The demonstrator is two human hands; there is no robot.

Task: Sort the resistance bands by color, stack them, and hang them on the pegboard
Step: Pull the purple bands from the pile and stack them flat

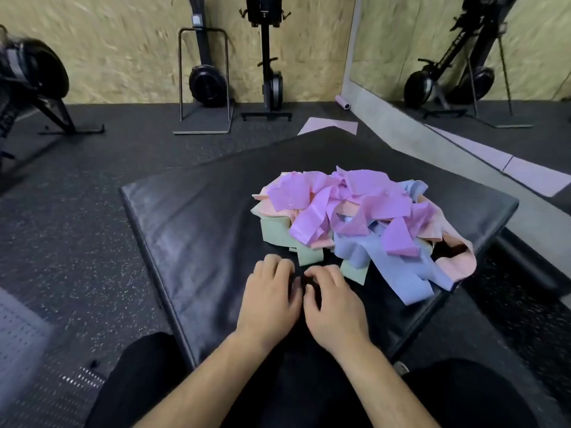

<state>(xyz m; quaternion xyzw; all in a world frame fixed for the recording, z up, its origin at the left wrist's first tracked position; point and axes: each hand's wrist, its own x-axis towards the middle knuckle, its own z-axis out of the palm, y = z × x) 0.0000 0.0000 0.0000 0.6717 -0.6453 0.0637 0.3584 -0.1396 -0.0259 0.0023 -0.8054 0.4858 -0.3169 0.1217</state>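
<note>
- Dark trouser legs (pixel 145 378) are framing the bottom of the view. The person is positioned at the near edge of the black pad (pixel 191 217), which is keeping the work within reach.
- The left hand (pixel 268 298) and right hand (pixel 333 307) are resting side by side on the pad. Their fingers are loosely curled and are gripping nothing. The fingertips are lying just beside the near edge of the pile, not on it.
- The resistance bands (pixel 349 217) are lying in one mixed heap on the far right part of the pad.
  - The purple bands (pixel 364 193) are sitting on top.
  - The blue bands (pixel 386 267) are spilling toward the near right.
  - The green bands (pixel 278 233) are showing underneath on the left.
  - The peach bands (pixel 460 257) are trailing at the right edge.
- Judgement: sorting is not yet under way, since no single-colour stack is showing. The bands are overlapping and looping through one another, so lifting one is likely to drag its neighbours.
- The bare left half of the pad is leaving room for separate stacks.
- The speckled rubber floor (pixel 92 180) is surrounding the pad. A perforated panel (pixel 21 329) is lying at the lower left; whether it is the pegboard cannot be told.
- Exercise machines (pixel 207 78) are standing against the chipboard wall, with a mirror (pixel 463 41) to the right.
</note>
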